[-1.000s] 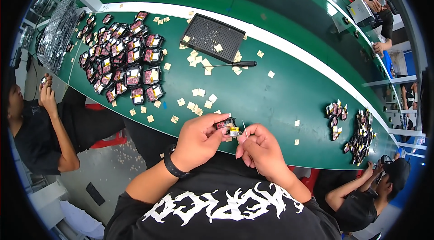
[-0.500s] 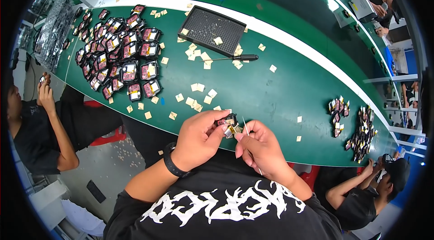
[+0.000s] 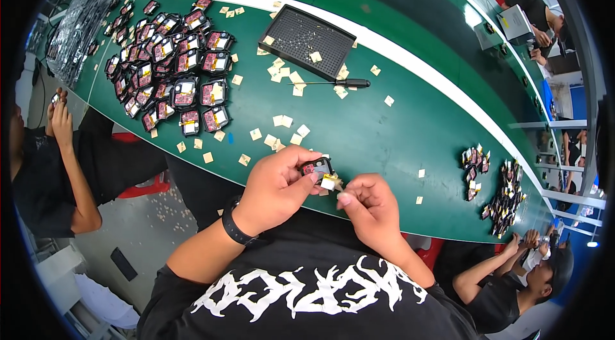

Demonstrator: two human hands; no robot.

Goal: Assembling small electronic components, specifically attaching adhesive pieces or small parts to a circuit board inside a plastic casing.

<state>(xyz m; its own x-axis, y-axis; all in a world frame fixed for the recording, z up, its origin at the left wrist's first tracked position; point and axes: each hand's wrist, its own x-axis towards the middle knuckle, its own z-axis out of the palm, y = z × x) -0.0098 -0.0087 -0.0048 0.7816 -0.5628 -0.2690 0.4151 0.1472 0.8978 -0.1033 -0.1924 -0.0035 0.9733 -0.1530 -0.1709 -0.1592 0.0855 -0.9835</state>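
At the desk's (image 3: 397, 135) near edge, left hand (image 3: 275, 189) grips a small black-framed module (image 3: 317, 167); right hand (image 3: 371, 209) pinches its pale sticker (image 3: 328, 182). Dozens of finished-looking modules (image 3: 173, 77) are piled at the left end; others (image 3: 496, 186) wait at the right.

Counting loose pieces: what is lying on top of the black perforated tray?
Two small tan square pads lie on the black perforated tray, plus pale specks near its middle. Whatever is under the tray is hidden.

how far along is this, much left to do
Done, it seems: a big batch of small black modules lies laid out at the left of the green table. In hand: the left hand holds one module while the right hand works a small tab on it. Left, probably: the smaller piles at right.
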